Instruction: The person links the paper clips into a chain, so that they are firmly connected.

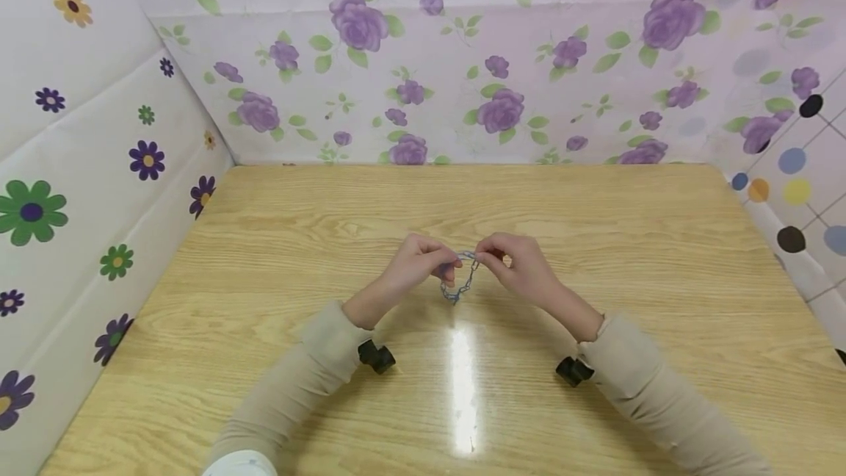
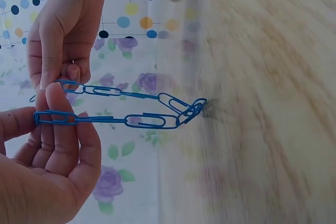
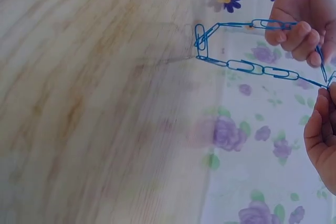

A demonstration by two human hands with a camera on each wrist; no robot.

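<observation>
A chain of linked blue paper clips (image 1: 465, 286) hangs in a loop between the two hands, above the table. On one side the left hand (image 1: 418, 264) pinches the chain with thumb and fingers; in the left wrist view, a clip (image 2: 58, 117) lies across its fingers. Facing it, the right hand (image 1: 518, 263) pinches another part of the chain close to the left fingertips. In the right wrist view the sagging links (image 3: 244, 67) show plainly, while the clips in the right fingertips are partly hidden at the image edge.
The wooden table (image 1: 297, 219) spreads out beneath the hands, with a bright glare patch in front of them. A purple-flowered sheet (image 1: 436, 79) stands at the back. Another flowered sheet (image 1: 79, 233) lines the left, and a dotted one (image 1: 806, 219) the right. Both wrists carry small black cameras.
</observation>
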